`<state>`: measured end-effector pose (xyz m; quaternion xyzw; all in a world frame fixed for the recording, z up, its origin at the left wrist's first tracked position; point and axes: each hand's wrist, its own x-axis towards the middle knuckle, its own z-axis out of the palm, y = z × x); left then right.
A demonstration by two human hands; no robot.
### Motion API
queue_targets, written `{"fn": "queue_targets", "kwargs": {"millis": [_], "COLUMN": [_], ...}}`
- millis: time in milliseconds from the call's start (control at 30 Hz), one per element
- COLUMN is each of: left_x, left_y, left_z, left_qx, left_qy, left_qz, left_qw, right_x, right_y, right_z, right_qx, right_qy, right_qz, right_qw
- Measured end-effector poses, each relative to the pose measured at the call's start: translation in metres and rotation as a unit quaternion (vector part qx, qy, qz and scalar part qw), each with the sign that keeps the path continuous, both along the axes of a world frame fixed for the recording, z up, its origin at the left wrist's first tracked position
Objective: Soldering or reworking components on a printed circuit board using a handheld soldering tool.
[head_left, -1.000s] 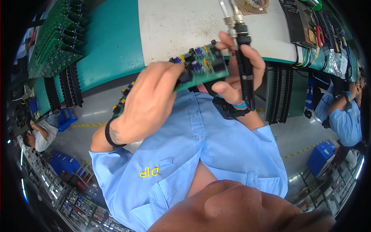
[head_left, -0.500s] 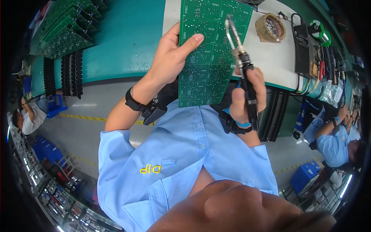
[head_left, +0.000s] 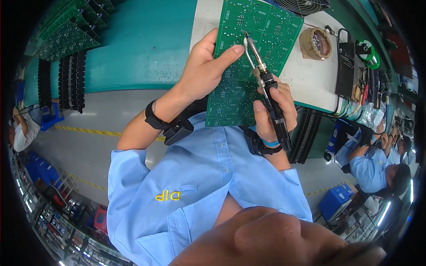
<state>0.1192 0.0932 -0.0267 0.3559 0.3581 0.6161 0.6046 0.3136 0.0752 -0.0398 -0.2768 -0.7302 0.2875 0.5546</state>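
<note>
A green circuit board (head_left: 275, 31), a panel of several sections dotted with solder points, is held tilted over the bench's front edge. My left hand (head_left: 206, 66) grips its left edge, thumb on the face and fingers behind it. In my right hand (head_left: 277, 111) is a black soldering iron (head_left: 273, 99) with a thin metal tube alongside its shaft. Its tip lies over the upper part of the board, close to my left thumb; whether it touches cannot be made out. The right fingers wrap the handle.
Right of the board stand a round brown tub (head_left: 315, 43), a green solder spool (head_left: 369, 55) and hand tools. Upright circuit boards (head_left: 71, 37) sit in black racks (head_left: 72, 82) at the left. A fan guard (head_left: 304, 4) is at the back. Co-workers (head_left: 372, 164) sit at right.
The soldering iron's tip has moved left and toward me across the board, nearer my left thumb. The board and left hand have shifted slightly right in the view.
</note>
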Motion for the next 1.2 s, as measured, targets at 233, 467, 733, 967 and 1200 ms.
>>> {"fn": "queue_targets", "kwargs": {"millis": [233, 467, 733, 967, 1200], "left_x": [-0.0003, -0.0004, 0.0003, 0.0005, 0.0014], "left_y": [0.0004, -0.0001, -0.0002, -0.0004, -0.0012], "left_z": [0.0021, -0.0002, 0.0006, 0.0016, 0.0028], "left_qx": [-0.005, 0.001, -0.002, 0.004, 0.002], "left_qy": [0.000, 0.016, 0.022, 0.016, 0.020], "left_qz": [-0.007, -0.003, 0.000, -0.003, 0.002], "left_qw": [1.000, 1.000, 1.000, 1.000, 1.000], "right_x": [0.0003, 0.0014, 0.0006, -0.0001, 0.0014], "right_y": [-0.0009, -0.0004, -0.0008, -0.0001, -0.0002], "right_z": [-0.0002, 0.0007, 0.0000, 0.0004, -0.0016], "right_qx": [-0.004, 0.002, 0.011, 0.015, 0.023], "right_qy": [0.001, -0.015, -0.025, -0.021, -0.016], "right_qz": [-0.001, 0.004, 0.002, 0.001, 0.003], "right_qw": [1.000, 1.000, 1.000, 1.000, 1.000]}}
